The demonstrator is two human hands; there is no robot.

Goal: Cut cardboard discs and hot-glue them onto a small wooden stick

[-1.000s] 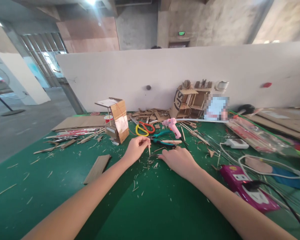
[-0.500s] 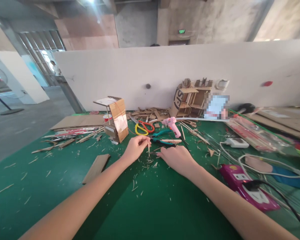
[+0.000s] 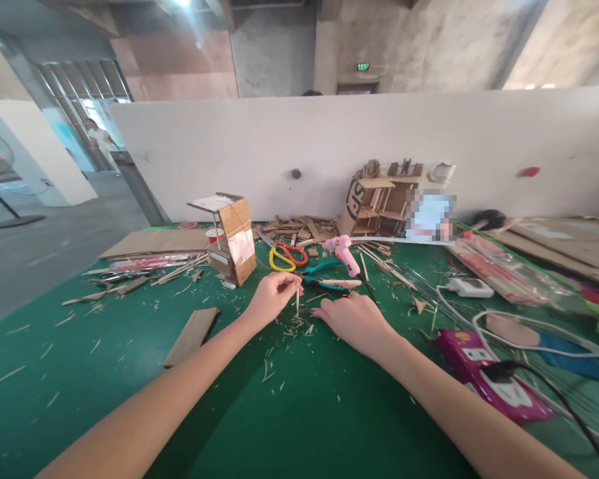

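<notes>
My left hand (image 3: 274, 297) is closed in a pinch on the top of a thin wooden stick (image 3: 298, 301), which points down at the table. My right hand (image 3: 355, 320) is closed around a knife; only its short thin blade (image 3: 307, 311) shows, lying against or close to the stick's lower end. The handle is hidden in my fist. Pale wood shavings (image 3: 295, 323) lie under the stick. Just beyond my hands are teal-handled pliers (image 3: 324, 267), scissors with yellow and orange handles (image 3: 282, 258) and a pink glue gun (image 3: 347, 255).
A small cardboard structure (image 3: 234, 239) stands at the left, a cardboard shelf (image 3: 374, 199) at the back. A loose cardboard strip (image 3: 192, 337) lies by my left forearm. Near my right forearm sit a magenta power strip (image 3: 462, 339) and white cables (image 3: 474, 326). A person (image 3: 100, 136) is far left.
My hands keep nearly the same place and grip on the stick and knife. The view has shifted slightly. The distant person has moved a little to the left and shows more fully.
</notes>
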